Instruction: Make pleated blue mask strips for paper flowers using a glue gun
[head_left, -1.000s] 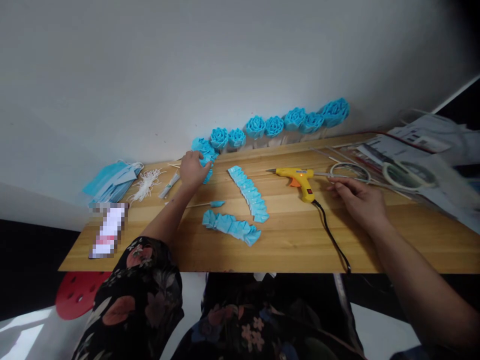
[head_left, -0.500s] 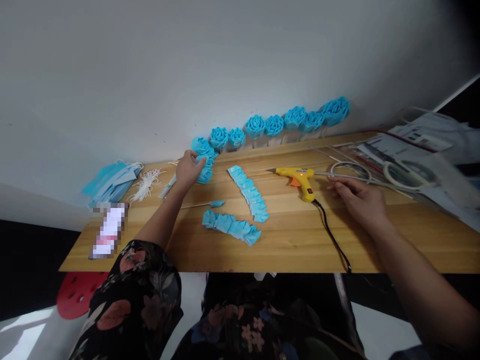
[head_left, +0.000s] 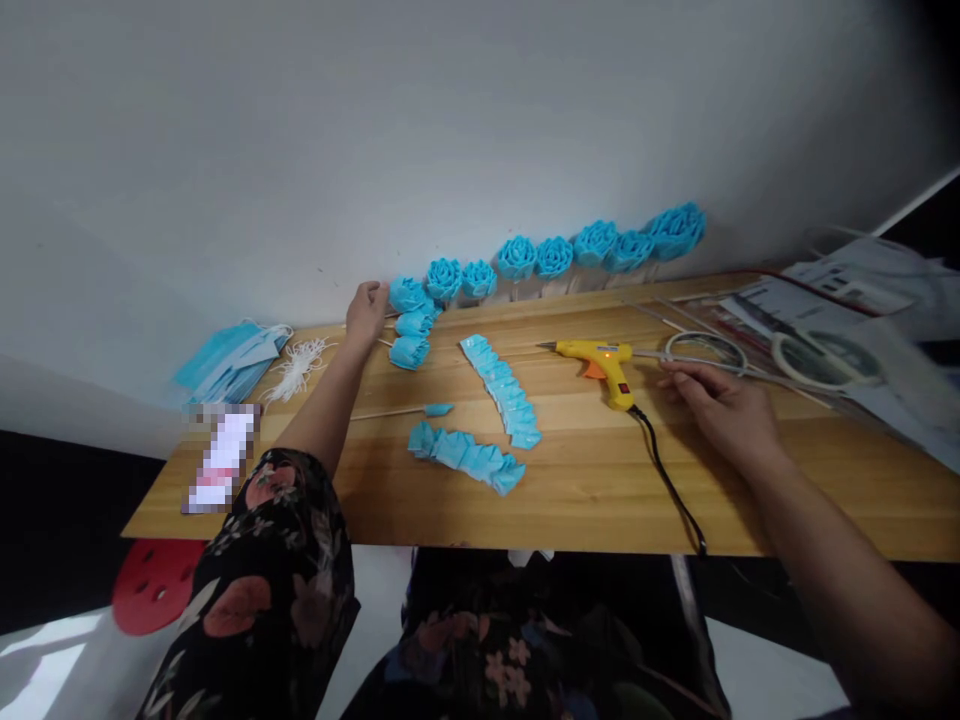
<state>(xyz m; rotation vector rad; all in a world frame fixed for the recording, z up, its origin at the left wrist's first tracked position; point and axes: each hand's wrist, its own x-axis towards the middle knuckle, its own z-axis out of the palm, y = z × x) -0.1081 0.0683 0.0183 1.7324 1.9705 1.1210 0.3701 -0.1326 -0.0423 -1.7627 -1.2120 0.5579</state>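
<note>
My left hand (head_left: 367, 312) is at the wall end of the table, its fingers curled beside a blue ruffled flower (head_left: 409, 294); what they hold, if anything, is hidden. Two smaller blue flowers (head_left: 409, 352) lie just in front of that one. My right hand (head_left: 720, 405) rests behind a yellow glue gun (head_left: 600, 352) with its orange light on. Thumb and fingers are drawn together there, right against the pale glue stick (head_left: 646, 354) at the gun's back; whether they grip it is unclear. Two pleated blue strips (head_left: 501, 390) and a blue-tipped stick (head_left: 439, 409) lie between my hands.
Several finished blue roses (head_left: 554, 257) stand along the wall. On the left are blue face masks (head_left: 232, 365), white elastic loops (head_left: 300, 368) and a phone (head_left: 223, 460). Scissors (head_left: 825, 358), a tape roll (head_left: 705, 352) and papers crowd the right. A black cord (head_left: 664, 470) hangs over the front edge.
My left hand has drawn back leftward from the small blue flowers, which now show more fully. My right hand and the glue gun stay in place on the table.
</note>
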